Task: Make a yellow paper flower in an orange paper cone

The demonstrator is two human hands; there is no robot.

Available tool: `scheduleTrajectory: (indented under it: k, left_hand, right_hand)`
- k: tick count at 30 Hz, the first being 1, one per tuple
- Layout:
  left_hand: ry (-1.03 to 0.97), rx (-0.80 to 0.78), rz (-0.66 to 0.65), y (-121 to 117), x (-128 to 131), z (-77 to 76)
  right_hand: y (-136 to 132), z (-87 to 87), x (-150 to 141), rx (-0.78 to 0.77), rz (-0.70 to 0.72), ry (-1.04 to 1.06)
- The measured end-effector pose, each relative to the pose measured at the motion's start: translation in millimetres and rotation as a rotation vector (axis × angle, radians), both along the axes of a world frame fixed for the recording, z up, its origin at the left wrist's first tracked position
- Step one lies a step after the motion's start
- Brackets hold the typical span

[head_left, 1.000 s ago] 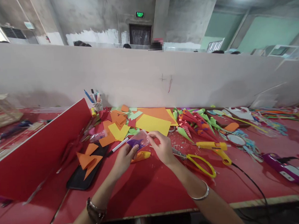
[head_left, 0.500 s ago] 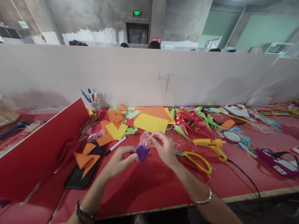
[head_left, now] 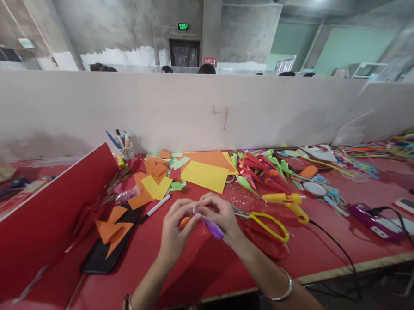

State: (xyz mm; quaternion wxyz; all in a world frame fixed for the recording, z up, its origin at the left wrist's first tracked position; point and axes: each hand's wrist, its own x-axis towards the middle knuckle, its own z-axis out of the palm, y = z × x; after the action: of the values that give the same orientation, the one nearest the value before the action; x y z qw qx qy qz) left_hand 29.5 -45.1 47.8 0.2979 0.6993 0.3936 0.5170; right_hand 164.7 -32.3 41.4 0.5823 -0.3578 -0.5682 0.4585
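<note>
My left hand and my right hand meet above the red table, fingertips pinched together. Between them hangs a small clear plastic bag with purple bits in it, its lower end pointing down to the right. Both hands are closed on the bag's top. An orange piece shows just behind my left fingers. I wear a watch on my left wrist and a silver bangle on my right.
Yellow-handled scissors and a yellow glue gun lie right of my hands. Coloured paper sheets, paper cones, a marker, a black phone, a pen cup and a red divider stand around. A purple device is at right.
The bag has swung from pointing up-left to hanging down between my hands. My hands have come closer together and lower.
</note>
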Motion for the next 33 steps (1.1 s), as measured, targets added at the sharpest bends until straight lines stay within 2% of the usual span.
scheduleTrajectory:
  k: [2,6,9,14,17,20,23,25,27,30,33]
  left_hand:
    - [-0.09,-0.103,-0.058,1.1,-1.9,-0.3]
    - [-0.109,-0.254,-0.201,2.7,-11.3,5.5]
    - [-0.226,-0.351,-0.281,1.7,-16.0,7.8]
    - [-0.419,-0.571,-0.368,-4.3,-15.3,0.2]
    - [-0.429,-0.624,-0.413,-8.1,-13.7,-3.4]
    - [-0.448,-0.655,-0.459,-9.1,-13.7,-4.1]
    - [-0.412,-0.616,-0.49,-9.6,-17.3,-3.1]
    - [-0.326,-0.538,-0.504,-12.3,-22.2,-2.5]
    - [-0.216,-0.471,-0.518,-18.0,-28.4,-3.0]
    - [-0.116,-0.412,-0.536,-30.1,-36.4,-5.1]
    - [-0.13,-0.34,-0.572,-40.9,-39.4,-6.0]
  right_hand:
    - [-1.7,-1.1,-0.9,-0.083,0.036,0.028]
    - [-6.5,-1.5,-3.5,-0.242,0.156,0.177]
    - [-9.3,0.5,-1.8,-0.265,0.291,0.27]
    - [-10.2,0.9,10.1,-0.331,0.558,0.23]
    - [-11.1,2.2,17.4,-0.27,0.641,0.152]
    - [-15.1,11.2,21.0,-0.141,0.684,-0.053]
    - [-25.2,24.6,20.5,0.029,0.58,-0.337]
    - [-35.3,31.2,18.8,0.157,0.457,-0.527]
    - [-46.9,33.1,16.5,0.251,0.408,-0.731]
    - [-63.8,25.5,11.0,0.355,0.346,-1.021]
    - [-76.1,9.6,4.2,0.436,0.203,-1.11]
